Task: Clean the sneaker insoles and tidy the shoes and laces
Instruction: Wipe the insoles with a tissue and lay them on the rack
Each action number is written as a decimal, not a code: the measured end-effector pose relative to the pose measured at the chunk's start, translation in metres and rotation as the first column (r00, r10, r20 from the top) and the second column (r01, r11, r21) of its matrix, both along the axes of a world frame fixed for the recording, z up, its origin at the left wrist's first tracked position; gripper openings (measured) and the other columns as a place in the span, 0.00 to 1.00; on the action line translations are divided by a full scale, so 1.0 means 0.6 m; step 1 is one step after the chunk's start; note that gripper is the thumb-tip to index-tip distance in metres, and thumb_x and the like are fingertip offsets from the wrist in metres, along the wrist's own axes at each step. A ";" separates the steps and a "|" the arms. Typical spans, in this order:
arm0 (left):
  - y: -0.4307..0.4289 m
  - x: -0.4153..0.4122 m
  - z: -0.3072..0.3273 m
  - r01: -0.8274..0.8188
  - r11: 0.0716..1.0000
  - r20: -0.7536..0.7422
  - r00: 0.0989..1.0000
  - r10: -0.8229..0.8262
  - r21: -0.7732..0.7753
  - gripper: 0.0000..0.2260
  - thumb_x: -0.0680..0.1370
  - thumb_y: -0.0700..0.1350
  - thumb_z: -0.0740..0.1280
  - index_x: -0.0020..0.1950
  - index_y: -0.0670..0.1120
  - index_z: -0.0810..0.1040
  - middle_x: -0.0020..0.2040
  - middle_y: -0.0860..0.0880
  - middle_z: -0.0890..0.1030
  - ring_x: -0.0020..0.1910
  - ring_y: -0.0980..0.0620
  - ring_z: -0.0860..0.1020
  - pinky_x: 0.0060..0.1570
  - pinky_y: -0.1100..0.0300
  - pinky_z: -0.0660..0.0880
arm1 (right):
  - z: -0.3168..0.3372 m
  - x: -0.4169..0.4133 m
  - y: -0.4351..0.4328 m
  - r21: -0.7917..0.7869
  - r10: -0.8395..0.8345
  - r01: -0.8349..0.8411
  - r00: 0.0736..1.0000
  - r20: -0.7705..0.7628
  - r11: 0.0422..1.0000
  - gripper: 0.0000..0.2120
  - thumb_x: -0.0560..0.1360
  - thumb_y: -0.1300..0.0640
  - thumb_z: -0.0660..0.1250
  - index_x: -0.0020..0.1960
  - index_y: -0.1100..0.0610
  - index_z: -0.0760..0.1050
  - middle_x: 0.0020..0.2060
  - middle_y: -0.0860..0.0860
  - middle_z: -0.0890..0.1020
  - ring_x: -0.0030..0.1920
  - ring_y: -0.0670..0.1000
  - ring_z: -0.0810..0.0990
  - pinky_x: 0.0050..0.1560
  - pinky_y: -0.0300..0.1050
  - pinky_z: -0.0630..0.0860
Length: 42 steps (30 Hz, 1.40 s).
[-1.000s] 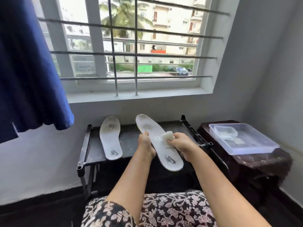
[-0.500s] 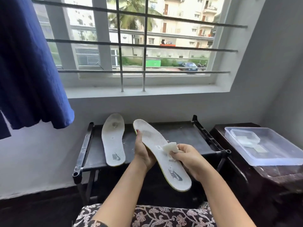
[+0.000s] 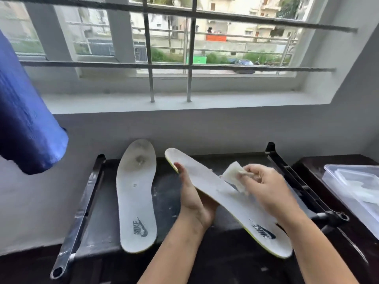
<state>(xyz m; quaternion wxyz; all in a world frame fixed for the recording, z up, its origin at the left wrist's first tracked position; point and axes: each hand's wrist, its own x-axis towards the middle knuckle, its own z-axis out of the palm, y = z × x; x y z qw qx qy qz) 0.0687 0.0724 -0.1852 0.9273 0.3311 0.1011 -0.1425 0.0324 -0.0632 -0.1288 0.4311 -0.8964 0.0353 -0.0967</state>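
The left hand (image 3: 192, 199) holds one insole (image 3: 223, 198) up off the black rack (image 3: 166, 193). The palm and fingers are under it and the thumb lies along its near edge, up by the toe end. This insole slants from upper left to lower right, printed side up. Its toe points at the wall, and its heel, with a dark logo, hangs out past the front of the rack. A thin yellow-green rim shows along its lower edge.

The right hand (image 3: 264, 187) pinches a small white wipe (image 3: 231, 173) between the thumb and curled fingers and presses it on the top of the held insole about halfway along (that patch is blurred, so the exact contact is hard to make out).

The second insole (image 3: 136, 195) lies flat on the rack just left of the left hand, apart from it. Its toe is towards the wall, with a grey smudge near the toe, and its logo is at the near end.

To the right, a clear plastic box (image 3: 352, 181) sits on a dark wooden stand (image 3: 307, 167). A blue curtain (image 3: 24, 124) hangs at the left, and the barred window (image 3: 190, 58) is above the sill
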 end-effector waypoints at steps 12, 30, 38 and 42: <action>-0.012 -0.027 -0.008 0.074 0.997 0.128 0.989 -0.072 -0.013 0.53 0.60 0.80 0.45 0.59 0.37 0.77 0.53 0.38 0.79 0.56 0.41 0.77 0.59 0.47 0.72 | -0.050 0.014 0.091 -0.261 0.391 -0.328 0.887 0.246 0.908 0.06 0.73 0.55 0.66 0.44 0.51 0.82 0.39 0.46 0.81 0.44 0.49 0.78 0.45 0.44 0.76; 0.005 -0.008 -0.018 0.271 0.962 0.134 0.952 -0.274 0.038 0.50 0.65 0.79 0.43 0.64 0.42 0.76 0.63 0.37 0.76 0.63 0.39 0.74 0.67 0.43 0.67 | -0.060 0.097 0.043 -0.487 0.119 0.036 0.951 0.284 0.872 0.11 0.74 0.66 0.62 0.45 0.53 0.79 0.37 0.49 0.72 0.44 0.56 0.75 0.38 0.41 0.70; -0.008 -0.011 -0.007 0.231 0.972 0.125 0.966 -0.225 -0.036 0.41 0.66 0.77 0.53 0.63 0.49 0.78 0.58 0.43 0.78 0.65 0.41 0.73 0.69 0.45 0.64 | -0.040 0.067 0.108 -0.424 0.382 -0.195 0.825 0.417 0.884 0.06 0.73 0.59 0.69 0.48 0.51 0.82 0.42 0.51 0.79 0.42 0.50 0.76 0.44 0.37 0.74; -0.004 -0.011 -0.020 0.342 0.938 0.110 0.931 -0.347 0.063 0.46 0.67 0.77 0.43 0.60 0.45 0.80 0.55 0.40 0.81 0.55 0.43 0.79 0.60 0.46 0.72 | -0.054 0.110 0.048 -0.487 0.165 0.028 0.923 0.348 0.873 0.10 0.74 0.66 0.64 0.46 0.55 0.80 0.40 0.54 0.76 0.42 0.59 0.75 0.43 0.43 0.70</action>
